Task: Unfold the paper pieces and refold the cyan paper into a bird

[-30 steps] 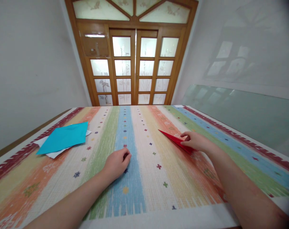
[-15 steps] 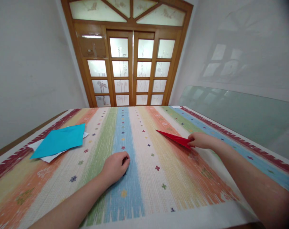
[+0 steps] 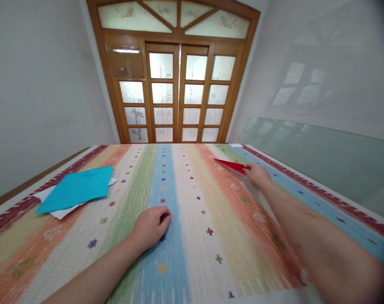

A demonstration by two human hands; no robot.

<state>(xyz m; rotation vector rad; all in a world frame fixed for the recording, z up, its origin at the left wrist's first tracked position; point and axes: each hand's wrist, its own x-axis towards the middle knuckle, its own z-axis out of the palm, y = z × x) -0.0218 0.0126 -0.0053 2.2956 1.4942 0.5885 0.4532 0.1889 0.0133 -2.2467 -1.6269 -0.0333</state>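
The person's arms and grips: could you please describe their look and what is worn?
The bare left forearm and bare right forearm show no sleeve, watch or bracelet. The left grip and right grip are ungloved human hands; no ring shows, but some fingers are hidden.

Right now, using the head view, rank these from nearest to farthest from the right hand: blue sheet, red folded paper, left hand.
1. Red folded paper: pinched in the right hand.
2. Left hand: left of it, near the middle.
3. Blue sheet: farthest left.
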